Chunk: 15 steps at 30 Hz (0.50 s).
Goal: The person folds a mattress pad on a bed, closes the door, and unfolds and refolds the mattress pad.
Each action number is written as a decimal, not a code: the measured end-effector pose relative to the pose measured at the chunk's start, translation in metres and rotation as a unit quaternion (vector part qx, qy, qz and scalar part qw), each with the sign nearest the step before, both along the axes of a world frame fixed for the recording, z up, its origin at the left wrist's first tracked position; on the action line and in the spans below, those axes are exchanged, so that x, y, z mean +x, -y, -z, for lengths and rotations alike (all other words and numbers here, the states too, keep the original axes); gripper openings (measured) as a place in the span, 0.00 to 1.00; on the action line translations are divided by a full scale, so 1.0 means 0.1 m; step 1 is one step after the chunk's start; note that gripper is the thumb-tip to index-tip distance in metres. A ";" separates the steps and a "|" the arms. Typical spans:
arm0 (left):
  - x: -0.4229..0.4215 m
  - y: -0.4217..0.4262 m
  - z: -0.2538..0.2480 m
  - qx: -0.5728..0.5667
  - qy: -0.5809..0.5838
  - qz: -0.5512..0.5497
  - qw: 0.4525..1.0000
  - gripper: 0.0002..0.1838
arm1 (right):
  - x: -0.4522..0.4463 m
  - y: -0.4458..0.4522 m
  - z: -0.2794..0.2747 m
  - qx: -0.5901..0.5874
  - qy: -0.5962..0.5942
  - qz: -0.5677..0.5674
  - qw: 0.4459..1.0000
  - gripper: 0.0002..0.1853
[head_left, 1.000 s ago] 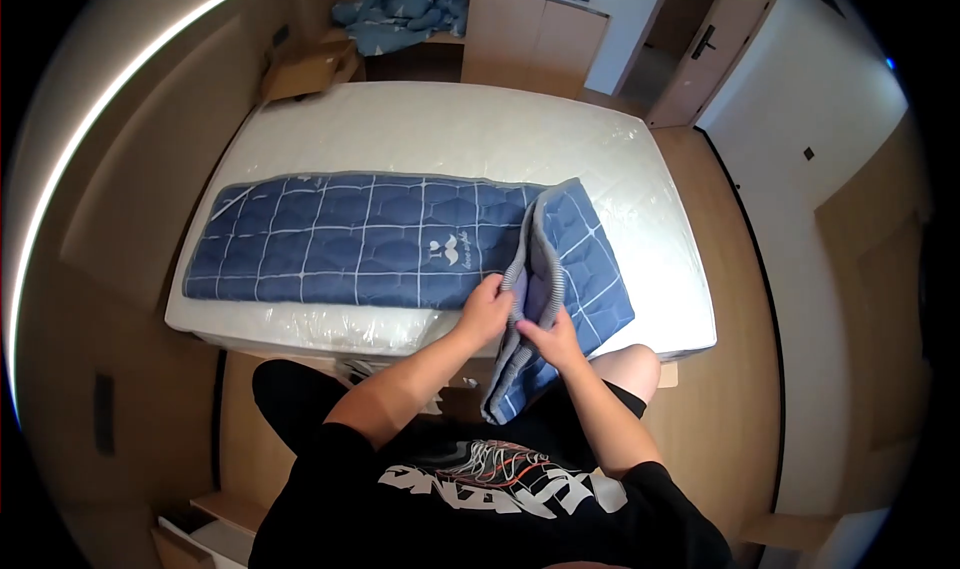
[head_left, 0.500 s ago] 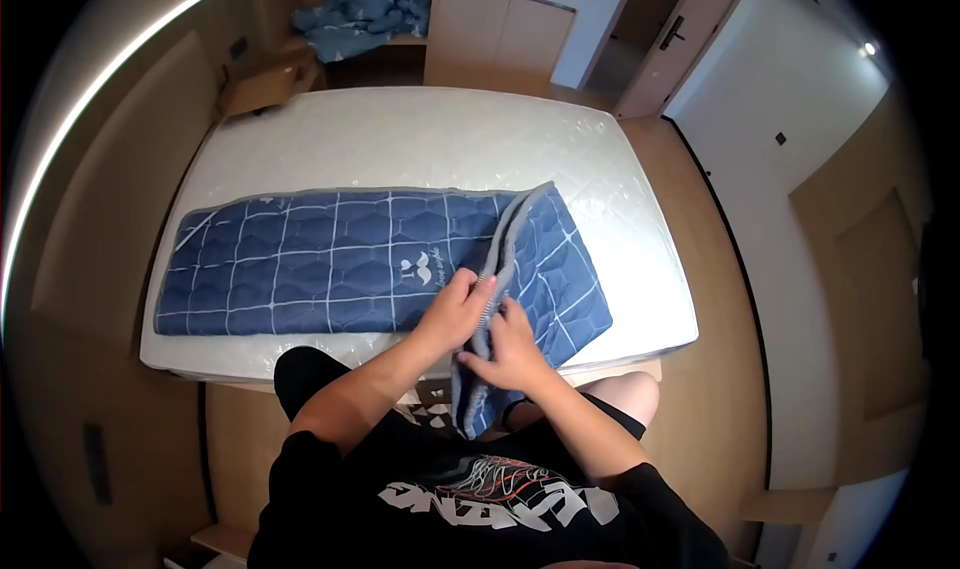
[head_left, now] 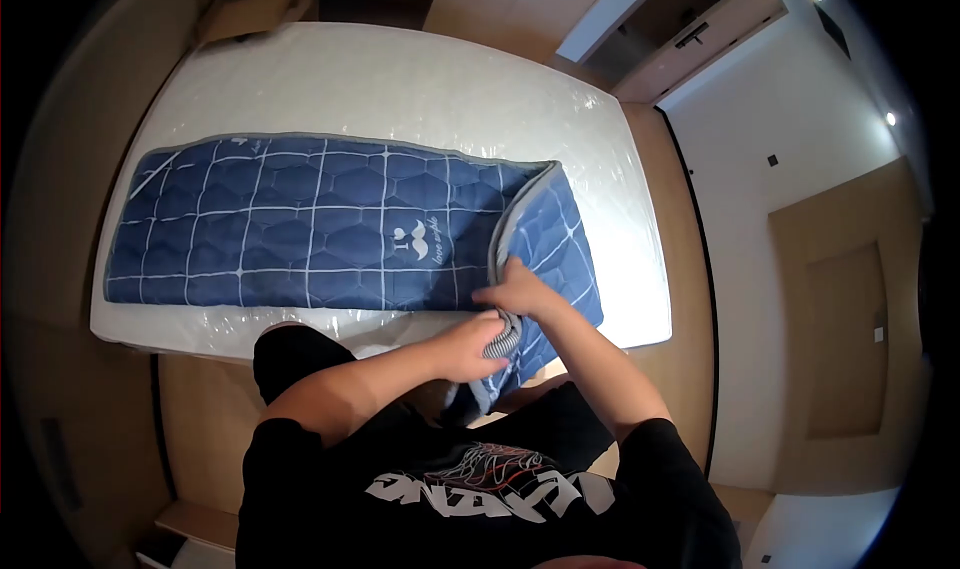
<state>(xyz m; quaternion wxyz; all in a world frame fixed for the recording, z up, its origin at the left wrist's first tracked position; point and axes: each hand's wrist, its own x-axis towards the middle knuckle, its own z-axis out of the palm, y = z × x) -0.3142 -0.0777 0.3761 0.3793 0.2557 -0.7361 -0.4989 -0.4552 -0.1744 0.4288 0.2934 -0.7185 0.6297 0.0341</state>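
Your left hand (head_left: 465,349) is closed around the striped grey edging (head_left: 503,231) of the blue checked pad (head_left: 330,224), low on its near side, while your right hand (head_left: 520,289) grips the edging just above. The pad lies along the near part of the plastic-covered mattress (head_left: 400,79) — its right part slants away from the rest, and one end hangs over the near side toward your lap.
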 end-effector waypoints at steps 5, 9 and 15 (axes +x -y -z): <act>-0.02 -0.06 0.01 0.027 -0.010 0.074 0.997 0.31 | -0.43 0.14 -0.06 0.048 -0.080 -0.194 0.977 0.31; 0.00 -0.09 0.18 -0.034 -0.038 0.017 0.999 0.33 | -2.27 1.37 -1.06 0.235 -0.137 -0.117 0.955 0.23; 0.10 -0.15 0.17 0.035 0.229 -0.097 0.968 0.29 | -2.60 1.21 -2.57 -0.355 -0.492 0.294 0.738 0.20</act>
